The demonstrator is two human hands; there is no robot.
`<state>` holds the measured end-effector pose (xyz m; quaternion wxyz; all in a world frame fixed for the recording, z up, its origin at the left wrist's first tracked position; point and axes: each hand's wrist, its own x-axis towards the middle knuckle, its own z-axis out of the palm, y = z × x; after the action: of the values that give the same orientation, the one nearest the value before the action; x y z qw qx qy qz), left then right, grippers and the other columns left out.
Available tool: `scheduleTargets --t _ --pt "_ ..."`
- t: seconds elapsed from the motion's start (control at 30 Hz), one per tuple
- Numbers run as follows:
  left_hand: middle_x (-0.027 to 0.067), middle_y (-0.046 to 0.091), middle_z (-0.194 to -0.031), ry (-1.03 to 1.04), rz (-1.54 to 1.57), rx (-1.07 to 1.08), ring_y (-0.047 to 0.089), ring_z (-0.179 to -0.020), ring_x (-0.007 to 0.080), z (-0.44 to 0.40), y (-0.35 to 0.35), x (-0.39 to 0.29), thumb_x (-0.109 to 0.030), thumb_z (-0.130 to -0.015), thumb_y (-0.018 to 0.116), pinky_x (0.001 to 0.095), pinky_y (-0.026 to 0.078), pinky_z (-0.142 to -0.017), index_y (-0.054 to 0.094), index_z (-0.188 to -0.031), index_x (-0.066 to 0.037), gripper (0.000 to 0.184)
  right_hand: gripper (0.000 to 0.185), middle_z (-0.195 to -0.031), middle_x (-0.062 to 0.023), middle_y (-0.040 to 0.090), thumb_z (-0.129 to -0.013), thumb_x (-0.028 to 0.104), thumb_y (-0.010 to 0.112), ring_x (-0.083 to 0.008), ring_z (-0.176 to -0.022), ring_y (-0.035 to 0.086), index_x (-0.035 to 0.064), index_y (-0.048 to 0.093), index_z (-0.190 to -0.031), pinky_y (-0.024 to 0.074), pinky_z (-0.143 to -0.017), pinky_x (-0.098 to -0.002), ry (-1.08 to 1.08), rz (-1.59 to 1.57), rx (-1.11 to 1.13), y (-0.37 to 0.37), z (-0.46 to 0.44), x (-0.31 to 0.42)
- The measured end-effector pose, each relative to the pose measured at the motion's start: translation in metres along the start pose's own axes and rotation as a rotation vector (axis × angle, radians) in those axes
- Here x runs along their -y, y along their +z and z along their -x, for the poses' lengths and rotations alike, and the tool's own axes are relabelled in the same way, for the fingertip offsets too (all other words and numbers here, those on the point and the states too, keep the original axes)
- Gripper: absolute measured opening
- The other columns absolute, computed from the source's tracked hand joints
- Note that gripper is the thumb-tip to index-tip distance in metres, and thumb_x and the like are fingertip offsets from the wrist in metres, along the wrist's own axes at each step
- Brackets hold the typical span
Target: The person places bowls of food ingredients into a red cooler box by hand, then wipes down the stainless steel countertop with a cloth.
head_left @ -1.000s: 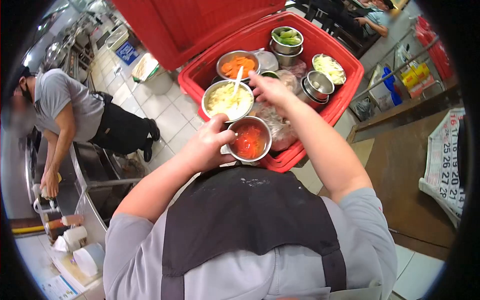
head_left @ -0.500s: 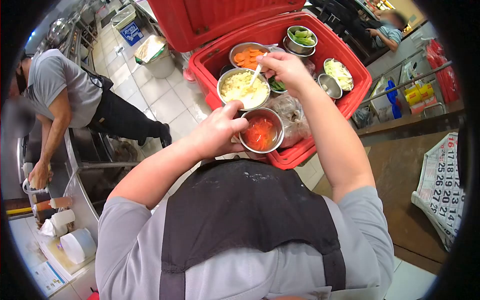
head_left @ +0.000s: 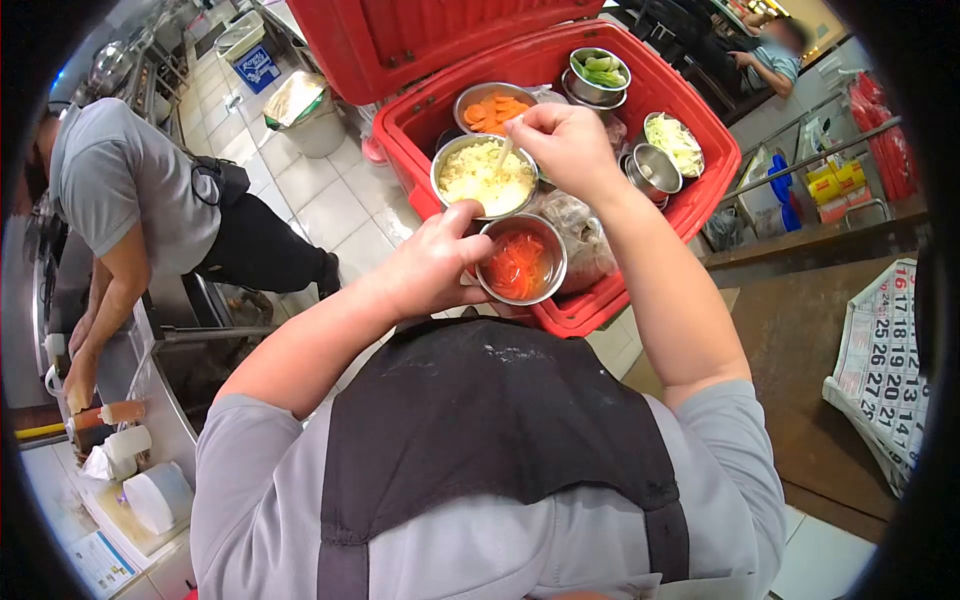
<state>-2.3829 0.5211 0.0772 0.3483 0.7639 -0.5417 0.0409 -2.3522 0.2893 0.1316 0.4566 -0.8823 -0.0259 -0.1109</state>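
Observation:
My left hand (head_left: 440,260) grips the side of a small metal bowl (head_left: 556,284) with red strips in liquid (head_left: 520,265), its thumb close to the bowl behind. My right hand (head_left: 570,150) pinches the pale handle of a spoon (head_left: 505,152); its lower end is sunk in a pale yellow, finely chopped food (head_left: 475,175). That food fills a metal bowl (head_left: 437,185) inside the open red cooler (head_left: 400,150). Behind it stands a bowl of orange slices (head_left: 492,110). A clear plastic bag (head_left: 580,240) lies beside the held bowl, under my right forearm.
Green vegetable pieces (head_left: 602,70), pale cut vegetables (head_left: 675,145) and small metal bowls (head_left: 655,168) sit in the cooler's far right. A co-worker (head_left: 130,190) leans over a counter at left. Another person (head_left: 775,60) is at upper right. A calendar sheet (head_left: 880,370) lies on the brown surface.
The spoon handle has swung more upright, and my right hand has shifted slightly. My left hand keeps its hold on the bowl. The co-worker's hand at left has moved lower along the counter.

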Motion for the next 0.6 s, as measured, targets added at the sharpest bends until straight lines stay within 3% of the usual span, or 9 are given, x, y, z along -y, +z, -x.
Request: scheduleTargets --t 0.1,0.2,0.3,0.4,0.43,0.47,0.6 --pt "0.0202 0.051 -0.119 -0.011 0.015 0.015 0.064 -0.094 0.0348 0.001 -0.002 -0.001 -0.016 -0.057 0.091 0.0429 0.055 -0.081 0.062 -0.089 -0.008 0.044 0.030 -0.075 -0.0104 0.072 -0.086 0.029 0.073 -0.0144 -0.069 0.065 -0.0008 0.075 -0.084 0.0522 -0.066 -0.0323 0.191 0.026 -0.055 0.012 0.006 -0.003" --pt "0.0203 0.051 -0.119 -0.016 0.003 0.026 0.064 -0.094 0.0348 0.002 -0.002 -0.001 -0.016 -0.058 0.091 0.0429 0.055 -0.081 0.061 -0.089 -0.008 0.044 0.031 -0.077 -0.0073 0.071 -0.085 0.031 0.074 -0.0138 -0.068 0.064 0.0008 0.074 -0.089 0.0520 -0.065 -0.0303 0.147 -0.147 -0.045 0.015 -0.005 -0.036" --pt "0.0223 0.050 -0.121 -0.033 0.024 0.062 0.062 -0.097 0.0393 0.003 -0.003 0.002 -0.019 -0.060 0.089 0.0455 0.053 -0.084 0.061 -0.092 -0.007 0.045 0.031 -0.083 -0.0019 0.069 -0.087 0.030 0.074 -0.0089 -0.068 0.061 0.0021 0.070 -0.100 0.0492 -0.062 -0.0270 0.219 -0.224 0.101 0.001 0.004 -0.032" --pt "0.0237 0.049 -0.123 -0.035 0.055 0.055 0.061 -0.099 0.0422 0.003 -0.002 0.003 -0.022 -0.061 0.089 0.0471 0.052 -0.086 0.060 -0.094 -0.006 0.046 0.033 -0.085 -0.0026 0.070 -0.088 0.032 0.072 -0.0100 -0.070 0.064 0.0047 0.068 -0.105 0.0512 -0.060 -0.0273 0.495 -0.017 0.342 -0.011 0.005 -0.024" --pt "0.0239 0.049 -0.124 -0.023 0.061 0.047 0.061 -0.099 0.0425 0.001 -0.002 0.003 -0.022 -0.061 0.089 0.0472 0.052 -0.086 0.060 -0.094 -0.006 0.047 0.031 -0.088 -0.0038 0.071 -0.089 0.034 0.071 -0.0106 -0.071 0.067 0.0061 0.068 -0.101 0.0517 -0.058 -0.0273 0.559 0.024 0.367 -0.010 0.005 -0.019" --pt "0.0240 0.049 -0.124 -0.018 0.064 0.057 0.061 -0.100 0.0427 -0.001 -0.003 0.003 -0.023 -0.062 0.089 0.0474 0.052 -0.086 0.060 -0.094 -0.006 0.047 0.024 -0.080 -0.0062 0.068 -0.086 0.028 0.070 -0.0158 -0.066 0.069 0.0048 0.065 -0.089 0.0535 -0.052 -0.0297 0.546 -0.099 0.304 -0.003 0.007 -0.030" --pt "0.0241 0.048 -0.131 -0.023 0.076 0.098 0.061 -0.104 0.0436 0.000 -0.006 0.002 -0.023 -0.063 0.089 0.0480 0.053 -0.088 0.059 -0.101 -0.006 0.051 0.013 -0.078 -0.0104 0.066 -0.084 0.017 0.062 -0.0223 -0.066 0.071 0.0034 0.059 -0.085 0.0585 -0.054 -0.0392 0.590 -0.220 0.281 0.003 0.011 -0.027"
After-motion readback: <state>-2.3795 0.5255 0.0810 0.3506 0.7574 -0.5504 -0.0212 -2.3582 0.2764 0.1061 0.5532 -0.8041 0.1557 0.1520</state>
